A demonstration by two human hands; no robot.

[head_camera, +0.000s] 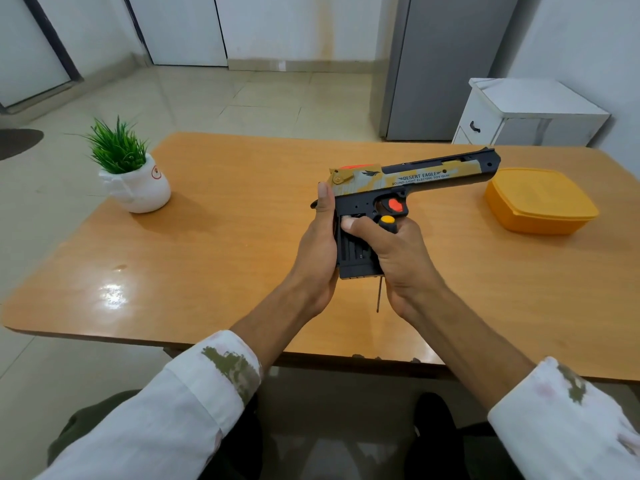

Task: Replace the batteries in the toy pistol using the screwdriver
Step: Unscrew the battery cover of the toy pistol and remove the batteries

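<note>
Above the middle of the table (214, 237) we find the toy pistol (415, 174), muzzle toward the right edge. The left hand (317, 244) wraps the rear of the grip (355, 252). The right hand (398, 258) curls round the screwdriver (388, 223), its thumb pressing the grip's side. We judge that opening the grip for the batteries is the step in hand; the next move calls for sliding its panel free.

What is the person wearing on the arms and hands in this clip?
The left hand and right hand are bare: no gloves, rings or watch show. The left sleeve and right sleeve are white cloth with olive-green blotches and faint pink marks, ending mid-forearm.
</note>
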